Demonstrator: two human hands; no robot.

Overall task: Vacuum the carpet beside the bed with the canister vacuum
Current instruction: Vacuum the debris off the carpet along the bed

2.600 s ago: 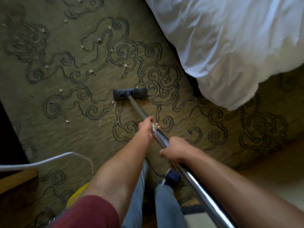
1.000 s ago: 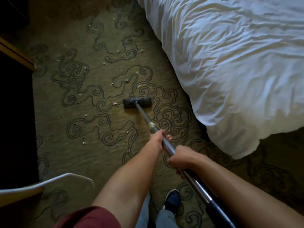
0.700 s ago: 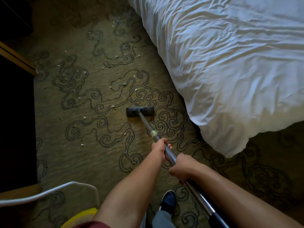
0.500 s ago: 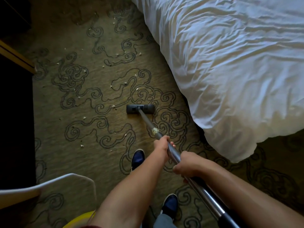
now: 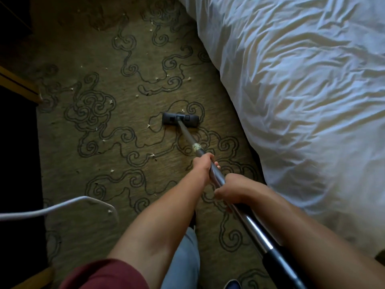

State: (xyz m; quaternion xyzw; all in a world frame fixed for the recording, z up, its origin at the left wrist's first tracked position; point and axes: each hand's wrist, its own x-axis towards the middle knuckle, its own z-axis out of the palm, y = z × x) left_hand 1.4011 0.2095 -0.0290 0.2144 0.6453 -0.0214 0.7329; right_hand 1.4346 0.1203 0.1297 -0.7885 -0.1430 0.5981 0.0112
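Vacuum wand [image 5: 188,137] runs from your two hands down to the floor head [image 5: 180,119], which sits flat on the carpet [image 5: 116,155] just left of the bed's white duvet [image 5: 291,101]. Your left hand [image 5: 205,166] is wrapped fully closed around the tube just below the taped joint [image 5: 196,147]; your right hand [image 5: 233,189] is clenched on the wand a little nearer your body. The canister itself is out of view.

Recommendation: keep the head flat and work in slow, overlapping strokes, since pale crumbs [image 5: 153,155] lie scattered to the left and ahead of the head. In my judgement the strip along the bed edge needs a pass close in, taking care that the overhanging duvet is not drawn into the head.

Surface: olive carpet with dark scroll pattern, debris throughout the open area. Room: narrow aisle, dark furniture with a wooden edge [image 5: 19,85] on the left, and a white cord [image 5: 52,209] looping across the carpet near your feet, a likely snag and trip risk.
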